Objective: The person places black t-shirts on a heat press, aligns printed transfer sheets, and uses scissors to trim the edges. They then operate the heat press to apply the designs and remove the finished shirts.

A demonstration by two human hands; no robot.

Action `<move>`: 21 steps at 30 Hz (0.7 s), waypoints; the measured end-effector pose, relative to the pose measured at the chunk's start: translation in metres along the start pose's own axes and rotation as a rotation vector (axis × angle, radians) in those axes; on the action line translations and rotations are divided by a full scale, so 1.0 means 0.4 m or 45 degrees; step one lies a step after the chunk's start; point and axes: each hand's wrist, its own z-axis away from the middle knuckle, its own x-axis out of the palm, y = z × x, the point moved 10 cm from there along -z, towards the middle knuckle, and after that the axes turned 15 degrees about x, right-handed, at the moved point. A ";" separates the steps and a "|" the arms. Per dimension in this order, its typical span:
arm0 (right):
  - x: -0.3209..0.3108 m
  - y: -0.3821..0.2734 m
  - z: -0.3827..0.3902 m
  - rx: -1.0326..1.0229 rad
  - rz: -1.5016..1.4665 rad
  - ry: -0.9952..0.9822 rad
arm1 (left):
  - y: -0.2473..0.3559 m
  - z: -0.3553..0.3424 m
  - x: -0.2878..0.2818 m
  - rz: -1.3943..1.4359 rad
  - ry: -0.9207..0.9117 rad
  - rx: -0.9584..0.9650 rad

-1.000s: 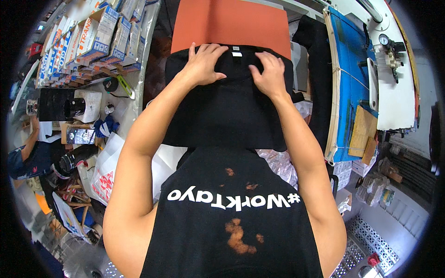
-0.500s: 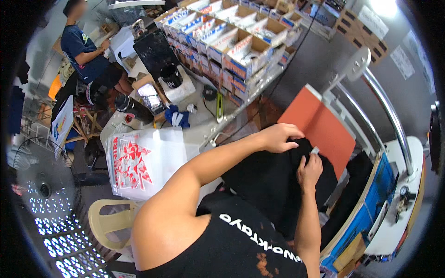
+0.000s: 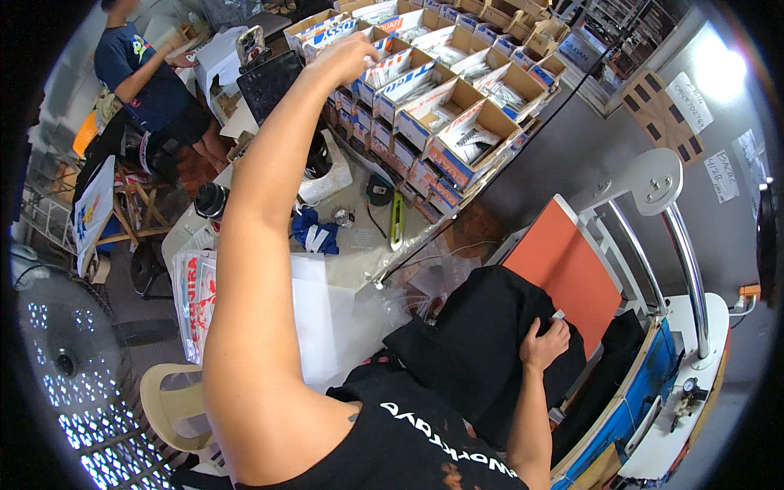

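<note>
My left hand (image 3: 351, 59) reaches far forward into the front rows of cardboard boxes (image 3: 461, 139) holding white sheets or packets; its fingertips are partly hidden inside. My right hand (image 3: 545, 343) lies with fingers apart and slightly bent on a black T-shirt (image 3: 457, 343), beside its white collar label (image 3: 558, 315). The shirt is spread over the press's orange pad (image 3: 563, 253), whose upper part stays uncovered.
A co-worker (image 3: 143, 82) in navy stands at upper left. A cluttered table (image 3: 367, 253) holds a green cutter (image 3: 396, 220), blue cloth (image 3: 314, 233) and white sheets (image 3: 318, 318). The press's metal arm (image 3: 694, 278) rises right. A fan (image 3: 65, 359) and beige chair (image 3: 167, 408) are lower left.
My left hand has left the shirt and moved up and left to the boxes. My right hand stays at the collar. The view has swung toward the left.
</note>
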 end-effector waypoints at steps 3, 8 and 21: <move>0.004 0.003 0.000 0.009 -0.020 -0.017 | -0.066 -0.078 0.055 0.074 0.001 0.047; 0.001 0.003 -0.001 0.032 -0.039 -0.001 | -0.225 -0.085 0.146 0.746 0.103 -0.583; -0.019 -0.013 0.000 0.069 -0.057 -0.010 | -0.219 -0.119 0.316 0.575 -0.459 -0.681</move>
